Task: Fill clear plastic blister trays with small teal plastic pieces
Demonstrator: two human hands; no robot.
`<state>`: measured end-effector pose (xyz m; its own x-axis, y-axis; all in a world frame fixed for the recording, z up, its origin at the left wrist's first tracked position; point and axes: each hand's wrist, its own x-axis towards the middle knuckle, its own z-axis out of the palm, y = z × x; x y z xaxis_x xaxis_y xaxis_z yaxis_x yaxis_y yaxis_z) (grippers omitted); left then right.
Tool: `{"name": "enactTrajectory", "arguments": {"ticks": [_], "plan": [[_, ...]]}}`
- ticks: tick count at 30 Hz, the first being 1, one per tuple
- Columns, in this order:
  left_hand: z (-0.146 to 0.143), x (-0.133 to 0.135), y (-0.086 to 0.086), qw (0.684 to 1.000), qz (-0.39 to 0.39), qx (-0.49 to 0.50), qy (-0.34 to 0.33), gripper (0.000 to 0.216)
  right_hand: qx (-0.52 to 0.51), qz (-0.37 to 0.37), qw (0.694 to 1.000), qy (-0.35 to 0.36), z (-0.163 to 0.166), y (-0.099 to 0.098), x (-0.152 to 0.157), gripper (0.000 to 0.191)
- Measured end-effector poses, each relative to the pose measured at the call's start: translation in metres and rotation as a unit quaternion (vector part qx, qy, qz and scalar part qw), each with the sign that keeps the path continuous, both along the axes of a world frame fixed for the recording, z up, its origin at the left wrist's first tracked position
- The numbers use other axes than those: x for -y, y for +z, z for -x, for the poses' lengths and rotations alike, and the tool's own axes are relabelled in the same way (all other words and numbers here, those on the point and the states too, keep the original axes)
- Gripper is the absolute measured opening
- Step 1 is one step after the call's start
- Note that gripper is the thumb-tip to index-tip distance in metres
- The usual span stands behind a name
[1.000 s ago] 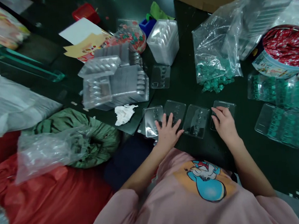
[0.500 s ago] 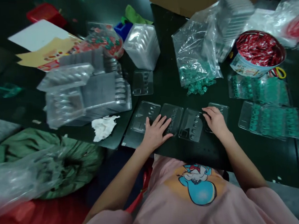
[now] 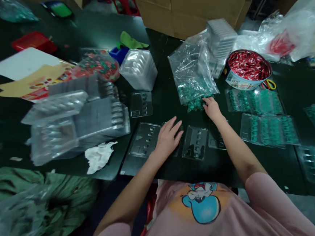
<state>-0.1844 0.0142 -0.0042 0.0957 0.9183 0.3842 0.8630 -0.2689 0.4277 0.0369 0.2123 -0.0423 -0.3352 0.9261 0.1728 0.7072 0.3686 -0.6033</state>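
My left hand [image 3: 168, 137] lies with fingers spread over a clear plastic blister tray, most of which it covers. To its left is another clear tray [image 3: 145, 139]; to its right lies a third tray [image 3: 195, 142]. My right hand [image 3: 212, 108] reaches forward, its fingers curled in at the right edge of a pile of small shiny green pieces [image 3: 194, 103]. What sits between those fingertips is too small to make out clearly. Beneath my right forearm, another clear tray [image 3: 215, 139] is partly hidden. The green pieces spill from a clear plastic bag [image 3: 190, 64].
Stacks of blister trays [image 3: 100, 117] stand at the left, with crumpled white tissue [image 3: 99, 157] before them. Another tray stack [image 3: 139, 70] is at the back. A round tin [image 3: 248, 71] of red wrapped pieces and green-filled trays [image 3: 269, 129] occupy the right. A cardboard box [image 3: 192, 8] stands behind.
My right hand has left the rightmost clear tray and moved forward to the green pile. My left hand has shifted slightly, still spread over the trays. The camera view has tilted up.
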Motion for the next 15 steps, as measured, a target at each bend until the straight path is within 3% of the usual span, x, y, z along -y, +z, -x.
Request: {"name": "enactTrajectory", "arguments": {"ticks": [4, 6, 8, 12, 15], "plan": [[-0.022, -0.080, -0.006, 0.999, 0.025, 0.025, 0.023, 0.047, 0.017, -0.034, 0.997, -0.072, -0.012, 0.010, -0.003, 0.037], [-0.030, -0.116, -0.015, 0.998, 0.041, 0.031, 0.024, 0.051, 0.013, -0.061, 0.990, -0.127, -0.019, 0.015, -0.016, 0.050], [-0.035, -0.146, -0.024, 0.997, 0.058, 0.039, 0.023, 0.052, 0.001, -0.053, 0.991, -0.120, -0.023, 0.018, -0.036, 0.061], [-0.034, -0.182, -0.031, 0.995, 0.080, 0.041, 0.036, 0.037, 0.013, 0.032, 0.998, -0.052, -0.016, 0.021, -0.070, 0.049], [-0.024, -0.188, -0.025, 0.990, 0.116, 0.042, 0.063, 0.033, 0.048, 0.047, 0.997, -0.043, -0.004, 0.021, -0.068, 0.041]]}}
